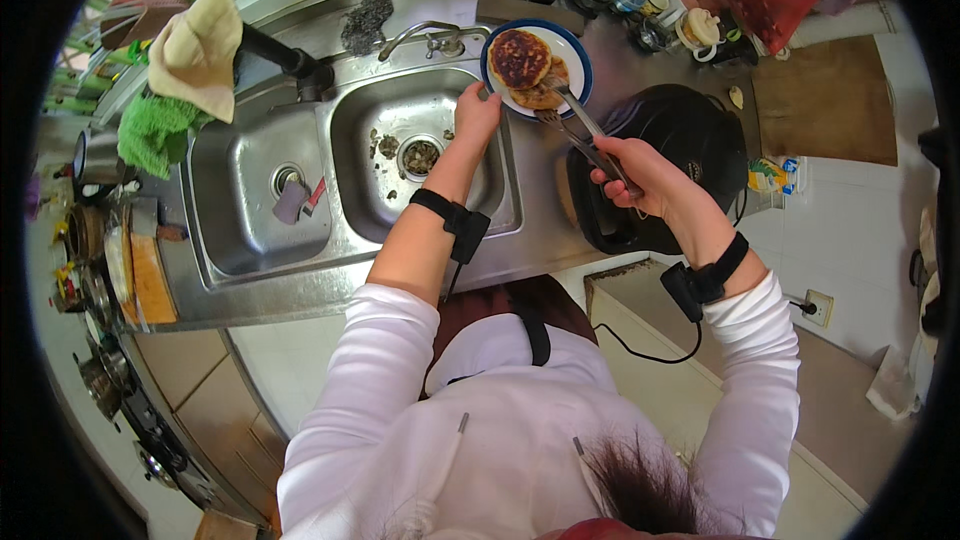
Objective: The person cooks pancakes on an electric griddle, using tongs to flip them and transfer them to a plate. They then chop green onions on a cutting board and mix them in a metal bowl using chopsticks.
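Observation:
A white plate with a blue rim (582, 52) sits on the steel counter behind the sink's right corner. My left hand (478, 116) grips its near left edge, thumb on the rim. On the plate lie a round, dark-browned pancake (519, 60) and a second, paler pancake (536, 97), partly overlapped by the first. My right hand (634, 174) holds metal tongs (589, 124) with their two arms apart. One tong end rests over the paler pancake; the other, fork-shaped, is at the plate's near rim.
A black electric griddle (675, 150) stands right of the plate, beneath my right forearm. The double sink (360, 187) has food scraps around one drain and a sponge (290, 202) in the other basin. A faucet (420, 34) stands behind. Bottles and cups (652, 4) crowd the back right.

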Demonstrator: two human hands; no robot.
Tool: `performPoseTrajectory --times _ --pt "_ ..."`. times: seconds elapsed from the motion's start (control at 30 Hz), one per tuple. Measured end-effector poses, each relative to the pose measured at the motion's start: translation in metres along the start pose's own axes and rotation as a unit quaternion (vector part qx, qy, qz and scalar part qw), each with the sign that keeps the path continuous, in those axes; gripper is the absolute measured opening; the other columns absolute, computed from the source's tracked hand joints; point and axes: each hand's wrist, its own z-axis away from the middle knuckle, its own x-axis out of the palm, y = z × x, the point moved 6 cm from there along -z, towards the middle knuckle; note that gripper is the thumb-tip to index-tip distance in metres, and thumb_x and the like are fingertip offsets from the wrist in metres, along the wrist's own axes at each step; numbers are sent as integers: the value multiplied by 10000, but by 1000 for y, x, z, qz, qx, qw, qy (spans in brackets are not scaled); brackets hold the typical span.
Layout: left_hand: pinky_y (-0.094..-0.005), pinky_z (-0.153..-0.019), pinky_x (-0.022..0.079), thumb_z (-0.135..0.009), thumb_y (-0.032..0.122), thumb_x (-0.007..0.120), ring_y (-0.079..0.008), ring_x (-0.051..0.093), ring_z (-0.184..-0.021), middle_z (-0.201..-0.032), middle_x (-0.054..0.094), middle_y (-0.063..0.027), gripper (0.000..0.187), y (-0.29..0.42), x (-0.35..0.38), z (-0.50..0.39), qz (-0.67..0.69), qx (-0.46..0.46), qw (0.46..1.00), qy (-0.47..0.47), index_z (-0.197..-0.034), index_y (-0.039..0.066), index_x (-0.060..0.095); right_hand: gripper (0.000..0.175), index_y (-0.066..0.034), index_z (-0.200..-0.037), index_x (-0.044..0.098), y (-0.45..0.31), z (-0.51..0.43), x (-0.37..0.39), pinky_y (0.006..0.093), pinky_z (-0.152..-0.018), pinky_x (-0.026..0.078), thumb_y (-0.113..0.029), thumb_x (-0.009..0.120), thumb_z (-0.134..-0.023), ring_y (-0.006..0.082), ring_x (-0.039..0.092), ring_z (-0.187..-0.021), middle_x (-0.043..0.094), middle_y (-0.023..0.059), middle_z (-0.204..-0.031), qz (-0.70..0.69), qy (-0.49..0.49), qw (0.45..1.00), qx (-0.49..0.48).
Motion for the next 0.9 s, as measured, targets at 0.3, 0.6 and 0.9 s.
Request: performPoseTrajectory --times 0.3,0.6,0.9 --pt "-431 -712 488 -782 106 563 -343 631 -781 -849 657 -183 384 11 5 -5 -61 53 997 20 -1165 79 566 242 -107 -911 454 71 -37 30 248 -362 319 -341 506 -942 104 428 -437 499 26 -684 -187 9 978 -92" --pt "-387 -616 490 -753 69 554 -297 625 -604 -689 644 -155 377 -1 10 -16 -21 70 997 20 -1128 80 589 190 -38 -872 553 82 -103 56 236 -410 383 -212 536 -945 97 513 -507 606 53 -770 -264 105 923 -260" --pt "-387 -667 503 -782 36 534 -273 660 -714 -815 680 -149 405 -2 14 -16 24 71 997 8 -1184 68 554 156 -27 -967 602 71 -85 51 199 -439 373 -173 578 -918 67 539 -577 648 40 -816 -252 139 915 -283"
